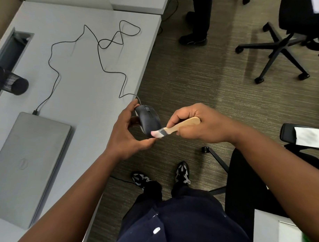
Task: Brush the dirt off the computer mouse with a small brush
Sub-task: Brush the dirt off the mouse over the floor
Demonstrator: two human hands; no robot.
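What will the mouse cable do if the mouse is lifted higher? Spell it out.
The cable is probably floppy: it lies in loose loops on the desk, so it should trail rather than resist. It is plugged in beside the laptop, so it may tug once taut. The mouse looks light: the left hand holds it by the fingertips.

even indoor light, soft shadows, wide-angle bending at edges, slight blur.
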